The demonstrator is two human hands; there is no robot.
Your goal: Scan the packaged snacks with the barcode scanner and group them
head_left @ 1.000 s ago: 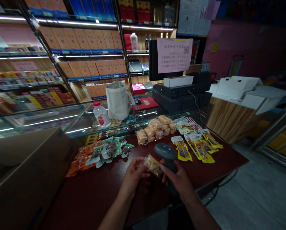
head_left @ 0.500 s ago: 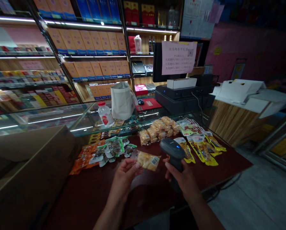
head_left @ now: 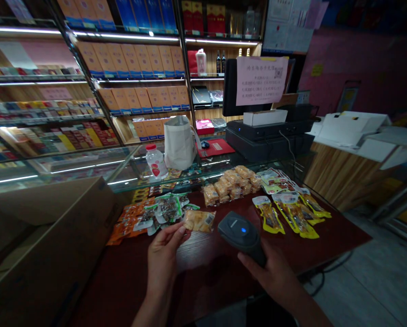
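Note:
Between thumb and fingers, my left hand (head_left: 167,243) pinches one end of a small clear snack packet (head_left: 199,221) with pale yellow pieces inside. A barcode shows at the packet's right end. My right hand (head_left: 275,268) is wrapped round the handle of a dark barcode scanner (head_left: 240,234), whose head points left toward the packet and carries a lit blue light. The two are apart. Behind them on the dark red table lies a pile of similar snack packets (head_left: 232,184). Green-and-clear packets (head_left: 167,206) and orange packets (head_left: 130,218) lie beyond my left hand.
Yellow-edged pouches (head_left: 295,213) lie to the right. An open cardboard box (head_left: 53,236) stands at the left. Along the back are a bottle (head_left: 156,162) with a red cap, a white bag (head_left: 179,143), a monitor (head_left: 230,88) with a paper sign, and stocked shelves (head_left: 131,77).
My left hand has moved the packet a little left and up. The scanner has turned and tilted, with its head now lower and pointing more toward the packet.

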